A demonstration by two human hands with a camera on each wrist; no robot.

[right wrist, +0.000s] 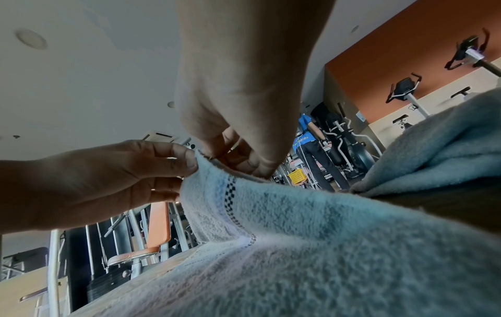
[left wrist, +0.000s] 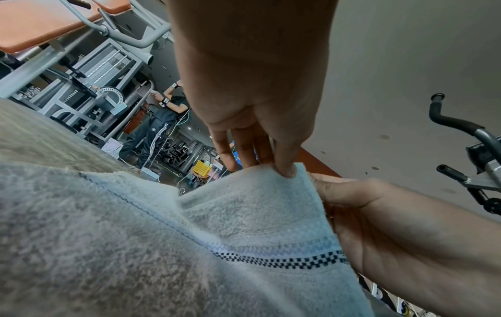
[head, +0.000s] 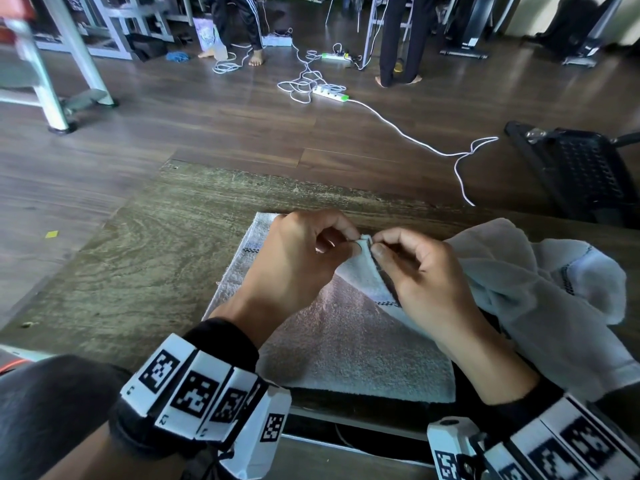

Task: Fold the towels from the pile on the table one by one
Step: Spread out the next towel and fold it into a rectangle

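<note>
A pale grey towel with a dark checkered stripe lies spread on the wooden table. One of its corners is lifted above the middle of the towel. My left hand and my right hand both pinch that raised corner, fingertip to fingertip. In the left wrist view my left hand pinches the towel at its top edge, with my right hand beside it. In the right wrist view my right hand grips the towel edge against my left hand. A crumpled pile of towels sits to the right.
The table's far edge runs just beyond the towel, with dark wood floor behind. White cables and power strips lie on the floor. A black mesh chair stands at the right. People stand among gym machines in the background.
</note>
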